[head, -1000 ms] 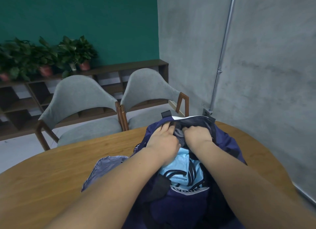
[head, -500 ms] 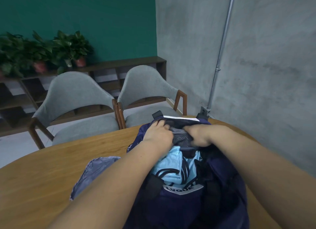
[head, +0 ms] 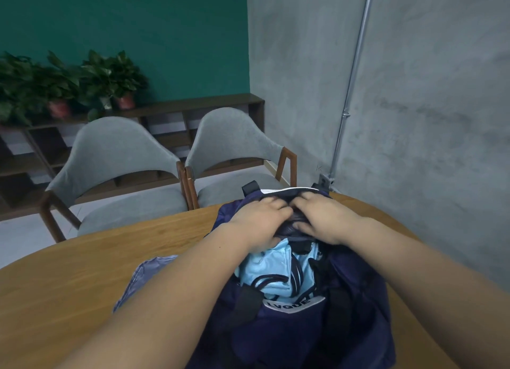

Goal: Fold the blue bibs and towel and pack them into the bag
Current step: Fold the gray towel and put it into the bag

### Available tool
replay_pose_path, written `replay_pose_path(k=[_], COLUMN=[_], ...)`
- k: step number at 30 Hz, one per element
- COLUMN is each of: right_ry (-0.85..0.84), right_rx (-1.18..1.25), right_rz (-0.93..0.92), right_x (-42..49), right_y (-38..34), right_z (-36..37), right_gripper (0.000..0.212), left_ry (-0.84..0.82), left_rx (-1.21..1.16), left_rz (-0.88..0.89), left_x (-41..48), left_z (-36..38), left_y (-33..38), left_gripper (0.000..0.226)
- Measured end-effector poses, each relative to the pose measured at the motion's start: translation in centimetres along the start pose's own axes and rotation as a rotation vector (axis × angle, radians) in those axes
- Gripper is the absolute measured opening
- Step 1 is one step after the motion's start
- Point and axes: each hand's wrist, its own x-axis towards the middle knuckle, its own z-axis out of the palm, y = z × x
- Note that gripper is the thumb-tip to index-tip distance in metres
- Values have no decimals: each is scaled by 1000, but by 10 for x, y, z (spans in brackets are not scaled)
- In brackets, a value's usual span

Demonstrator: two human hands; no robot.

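A dark navy bag lies on the wooden table right in front of me. Its mouth is open and a light blue bib with dark stripes shows inside. My left hand and my right hand sit side by side at the bag's far end. Both hands have fingers curled into dark folded fabric there, pressing it down into the opening. A white label with letters crosses the bag's near side.
A grey-lilac cloth lies on the table to the bag's left, partly under my left forearm. Two grey chairs stand beyond the table's far edge. A concrete wall with a metal pipe is close on the right.
My right hand has come back from the right to meet my left hand at the bag's far end. Both hands now bunch the dark fabric together.
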Motion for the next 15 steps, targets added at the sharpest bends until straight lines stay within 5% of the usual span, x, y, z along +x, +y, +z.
replay_pose_path(k=[5,8,15], right_ry=[-144,-94,37], right_rx=[-186,-285,-390], right_rz=[111,156,69], right_x=[-26,-27,-23], right_y=[-1,2,14], right_z=[-3,3,-4], right_gripper=[55,33,27], left_ry=[-227,-253,-234], left_rx=[59,50,-406], left_rz=[-129,-207,-584], left_x=[11,12,21], left_z=[-9,-10,-3], left_y=[-3,0,-18], left_gripper=[42,48,48])
